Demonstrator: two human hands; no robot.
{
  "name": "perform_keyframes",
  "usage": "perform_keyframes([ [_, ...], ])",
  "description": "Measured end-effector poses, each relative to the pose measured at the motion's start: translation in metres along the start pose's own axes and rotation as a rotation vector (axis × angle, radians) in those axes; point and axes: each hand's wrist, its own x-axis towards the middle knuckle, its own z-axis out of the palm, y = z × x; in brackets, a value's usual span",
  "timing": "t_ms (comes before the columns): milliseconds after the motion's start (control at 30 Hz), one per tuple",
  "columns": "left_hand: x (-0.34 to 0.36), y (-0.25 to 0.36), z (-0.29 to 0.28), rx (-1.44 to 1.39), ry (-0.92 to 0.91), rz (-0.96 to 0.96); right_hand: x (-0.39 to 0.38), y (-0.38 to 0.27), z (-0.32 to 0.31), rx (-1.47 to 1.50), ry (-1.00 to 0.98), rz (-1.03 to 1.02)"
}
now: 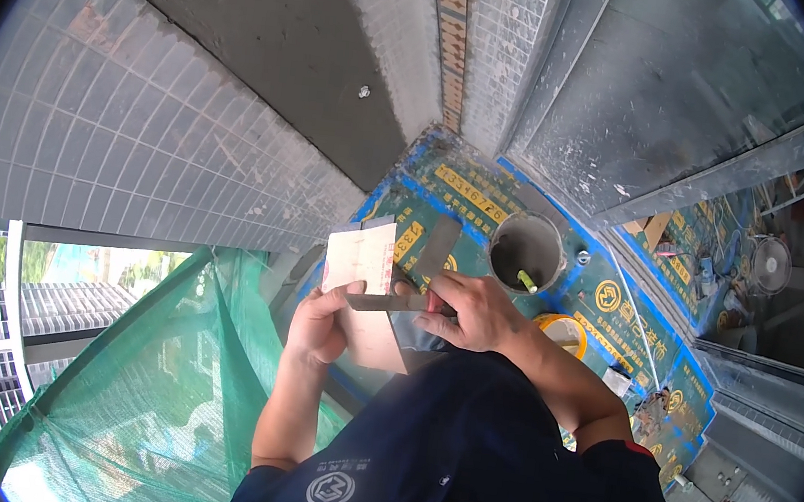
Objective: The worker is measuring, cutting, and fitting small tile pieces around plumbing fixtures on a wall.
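Observation:
My left hand point(317, 323) holds a small pale rectangular tile piece point(360, 254) upright by its lower edge. My right hand point(471, 310) grips a metal try square point(435, 247) and presses it against the tile's right side. One arm of the square lies across under the tile and the other rises beside it. Both hands are above my bent knee in dark blue trousers point(460, 436).
A grey bucket point(501, 235) holding a yellow-green tool stands just beyond my right hand, with a yellow tape roll point(562, 326) beside it. Green and blue printed sheeting point(634, 307) covers the floor. Green netting point(160, 372) hangs at the left, below a grey tiled wall point(137, 141).

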Motion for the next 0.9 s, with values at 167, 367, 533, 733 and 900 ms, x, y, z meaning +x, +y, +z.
perform_keyframes([
  [167,0.001,0.000,0.008,-0.007,-0.019,-0.034,-0.006,0.018,0.009,0.031,-0.027,0.058],
  [367,0.000,-0.003,0.016,-0.067,-0.053,-0.120,-0.010,0.030,0.016,0.067,0.041,-0.034],
  [533,0.004,-0.007,0.016,-0.103,-0.074,-0.185,-0.011,0.041,0.020,0.088,0.035,-0.026],
  [733,0.008,-0.019,0.001,-0.130,-0.020,-0.270,-0.015,0.051,0.015,0.012,-0.010,0.006],
  [900,0.007,-0.016,0.006,-0.182,-0.050,-0.314,-0.014,0.052,0.013,0.013,0.015,-0.059],
])
